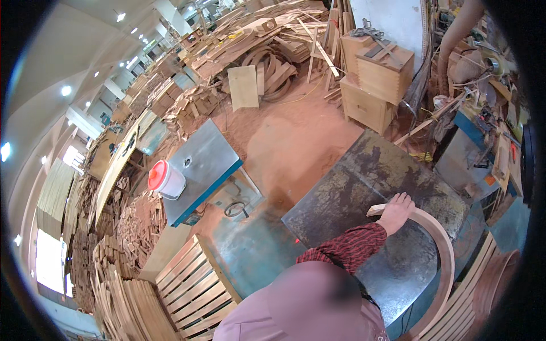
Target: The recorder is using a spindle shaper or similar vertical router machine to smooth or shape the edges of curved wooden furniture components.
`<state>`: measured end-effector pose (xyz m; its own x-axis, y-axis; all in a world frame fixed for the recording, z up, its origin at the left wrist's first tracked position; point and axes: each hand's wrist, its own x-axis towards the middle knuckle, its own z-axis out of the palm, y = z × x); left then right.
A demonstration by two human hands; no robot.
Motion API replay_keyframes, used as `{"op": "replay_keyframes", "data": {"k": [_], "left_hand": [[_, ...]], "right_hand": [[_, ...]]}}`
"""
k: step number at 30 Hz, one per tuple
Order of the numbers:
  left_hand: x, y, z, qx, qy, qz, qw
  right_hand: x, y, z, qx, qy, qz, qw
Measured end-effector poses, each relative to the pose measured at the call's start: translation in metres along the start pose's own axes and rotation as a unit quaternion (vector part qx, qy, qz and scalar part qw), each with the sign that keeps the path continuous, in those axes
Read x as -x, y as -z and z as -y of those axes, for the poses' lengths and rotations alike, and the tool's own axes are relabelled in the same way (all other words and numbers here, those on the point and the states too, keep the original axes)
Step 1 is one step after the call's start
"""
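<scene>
My left hand (397,213), in a red-and-black patterned sleeve, reaches across to the right. It rests over the far end of a curved wooden piece (446,250), fingers laid across the wood. The piece is a pale, thick arc that bends round and down toward the lower edge of the picture. Part of it lies over a worn metal machine table (347,193) with dark, patchy stains. The arc's near end runs out of sight beside my pink-clad body. My right hand does not show.
A blue-edged metal table (207,153) bears a white bucket with a red lid (166,179). Slatted wood (196,287) stands at lower left, curved boards (493,284) at lower right. Wooden boxes (378,77) stand behind the machine table. Reddish sawdust (307,133) covers the floor.
</scene>
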<state>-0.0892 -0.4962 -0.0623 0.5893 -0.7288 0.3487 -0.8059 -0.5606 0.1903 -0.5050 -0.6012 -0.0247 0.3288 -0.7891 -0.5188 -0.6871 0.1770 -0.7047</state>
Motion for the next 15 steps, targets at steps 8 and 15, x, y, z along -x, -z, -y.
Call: {"op": "replay_keyframes", "data": {"k": [8,15], "left_hand": [[0.016,0.017,0.019,-0.002,0.020,0.015,1.000],[0.028,0.023,0.036,-0.036,0.043,-0.027,0.998]], "right_hand": [[0.001,0.002,-0.003,0.012,0.001,0.005,1.000],[0.003,0.008,-0.005,0.025,-0.001,0.007,1.000]]}}
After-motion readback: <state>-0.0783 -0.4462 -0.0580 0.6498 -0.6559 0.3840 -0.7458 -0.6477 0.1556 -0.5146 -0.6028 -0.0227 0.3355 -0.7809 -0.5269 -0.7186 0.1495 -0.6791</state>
